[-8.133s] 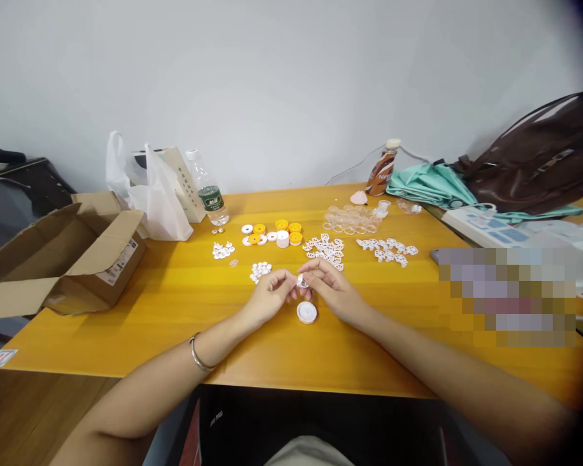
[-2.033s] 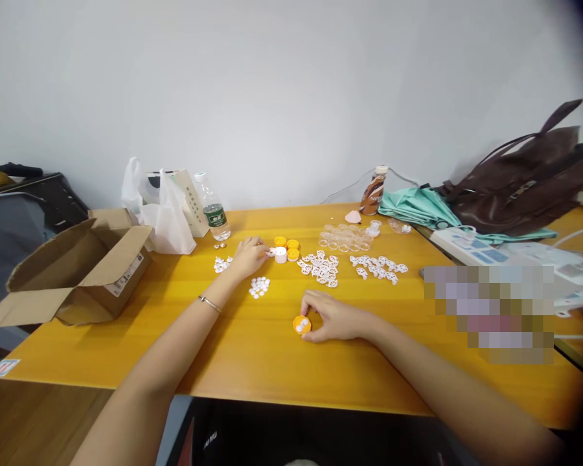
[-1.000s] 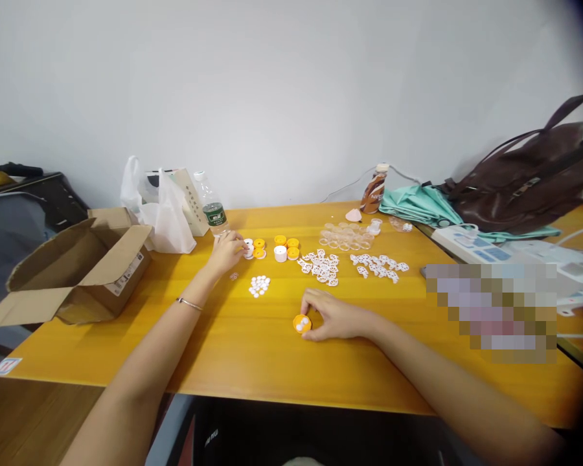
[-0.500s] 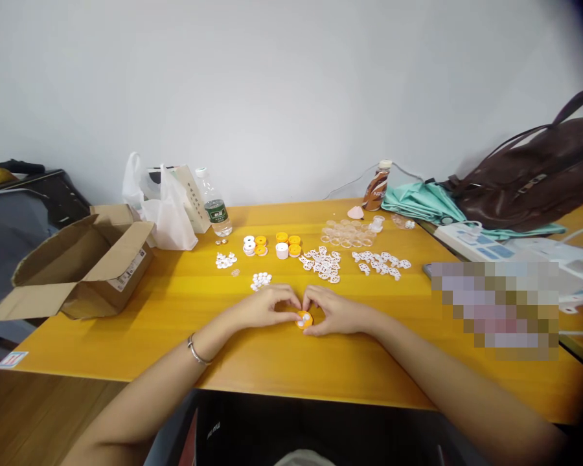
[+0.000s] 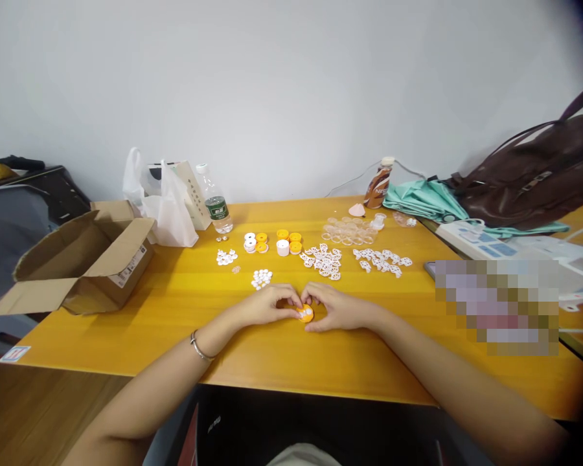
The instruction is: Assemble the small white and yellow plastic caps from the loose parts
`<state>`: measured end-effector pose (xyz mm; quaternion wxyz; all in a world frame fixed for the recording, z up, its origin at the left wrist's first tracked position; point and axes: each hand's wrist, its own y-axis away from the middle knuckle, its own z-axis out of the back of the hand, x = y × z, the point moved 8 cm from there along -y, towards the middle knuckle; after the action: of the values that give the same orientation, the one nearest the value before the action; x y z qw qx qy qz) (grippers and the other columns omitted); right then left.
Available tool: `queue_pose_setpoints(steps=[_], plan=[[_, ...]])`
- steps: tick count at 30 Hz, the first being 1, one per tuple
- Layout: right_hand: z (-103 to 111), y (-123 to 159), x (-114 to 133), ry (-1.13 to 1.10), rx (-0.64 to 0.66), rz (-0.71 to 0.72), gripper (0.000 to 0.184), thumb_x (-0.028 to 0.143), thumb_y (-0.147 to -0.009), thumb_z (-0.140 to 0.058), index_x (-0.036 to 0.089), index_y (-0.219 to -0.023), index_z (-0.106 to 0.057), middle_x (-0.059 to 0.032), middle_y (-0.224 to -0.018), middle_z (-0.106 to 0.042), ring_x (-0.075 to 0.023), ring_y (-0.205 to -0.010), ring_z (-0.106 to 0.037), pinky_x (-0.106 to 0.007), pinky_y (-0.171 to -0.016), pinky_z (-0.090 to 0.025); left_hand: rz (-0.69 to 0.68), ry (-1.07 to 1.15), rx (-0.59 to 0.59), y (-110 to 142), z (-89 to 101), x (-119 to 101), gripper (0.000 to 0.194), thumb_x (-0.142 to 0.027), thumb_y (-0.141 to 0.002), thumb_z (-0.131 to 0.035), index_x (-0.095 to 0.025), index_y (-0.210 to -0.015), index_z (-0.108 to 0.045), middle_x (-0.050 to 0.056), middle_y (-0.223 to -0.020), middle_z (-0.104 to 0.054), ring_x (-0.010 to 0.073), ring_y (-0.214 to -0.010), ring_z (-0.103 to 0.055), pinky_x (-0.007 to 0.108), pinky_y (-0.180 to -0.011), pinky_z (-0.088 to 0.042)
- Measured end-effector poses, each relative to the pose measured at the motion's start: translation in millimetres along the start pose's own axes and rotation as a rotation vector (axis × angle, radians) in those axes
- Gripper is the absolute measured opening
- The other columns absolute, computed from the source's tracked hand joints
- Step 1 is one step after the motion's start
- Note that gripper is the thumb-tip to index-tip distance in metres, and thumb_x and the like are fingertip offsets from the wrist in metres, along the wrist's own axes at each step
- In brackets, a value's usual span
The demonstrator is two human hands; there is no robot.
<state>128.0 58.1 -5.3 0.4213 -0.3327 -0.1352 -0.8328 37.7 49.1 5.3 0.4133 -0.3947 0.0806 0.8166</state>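
A small round orange piece (image 5: 305, 314) with white parts in it rests on the yellow table (image 5: 223, 336) in front of me. My left hand (image 5: 267, 304) and my right hand (image 5: 337, 307) close in on it from either side, fingertips pinching it together. Beyond my hands lie a heap of small white discs (image 5: 261, 279), a row of orange and white round pieces (image 5: 272, 242), white flat cut-out pieces (image 5: 324, 260) and clear rings (image 5: 347, 229).
An open cardboard box (image 5: 78, 262) sits at the left edge, with a white plastic bag (image 5: 168, 207) and a water bottle (image 5: 216, 200) behind it. At the right are a brown bottle (image 5: 379, 182), green cloth (image 5: 427, 200) and a brown bag (image 5: 529, 175).
My left hand came back from the row of orange and white pieces to the orange piece that my right hand was holding; both hands now pinch it.
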Motion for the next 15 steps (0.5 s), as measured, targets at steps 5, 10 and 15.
queue_pose_setpoints(steps=[5, 10, 15], plan=[[1.1, 0.3, -0.2, -0.020, 0.009, -0.005, 0.028, 0.037, -0.071, -0.066, 0.021, -0.089, -0.052, -0.0011, -0.088, -0.052, -0.0173, -0.085, -0.048, -0.029, -0.077, -0.040, -0.013, -0.016, -0.009, 1.2, 1.2, -1.1, 0.017, -0.029, -0.082, -0.059, -0.014, -0.088, -0.066, 0.006, -0.088, -0.062, 0.0135, -0.080, -0.059, 0.024, -0.075, -0.045], [2.3, 0.0, 0.6, -0.030, -0.011, -0.006, 0.028, 0.041, -0.072, -0.066, 0.021, -0.087, -0.052, -0.0011, -0.086, -0.053, -0.0172, -0.084, -0.049, -0.029, -0.076, -0.040, 0.041, -0.068, -0.039, 0.1, 0.6, -1.7, 0.016, -0.029, -0.081, -0.060, -0.016, -0.085, -0.068, 0.005, -0.083, -0.062, 0.0126, -0.075, -0.058, 0.023, -0.072, -0.044], [1.7, -1.1, 1.0, -0.017, -0.008, -0.005, 0.026, 0.037, -0.071, -0.066, 0.021, -0.085, -0.051, -0.0008, -0.085, -0.054, -0.0168, -0.082, -0.049, -0.028, -0.074, -0.041, 0.203, -0.079, -0.064, -1.8, -1.9, 6.7, 0.017, -0.031, -0.077, -0.065, -0.014, -0.077, -0.067, 0.003, -0.078, -0.065, 0.0128, -0.071, -0.058, 0.021, -0.066, -0.043]])
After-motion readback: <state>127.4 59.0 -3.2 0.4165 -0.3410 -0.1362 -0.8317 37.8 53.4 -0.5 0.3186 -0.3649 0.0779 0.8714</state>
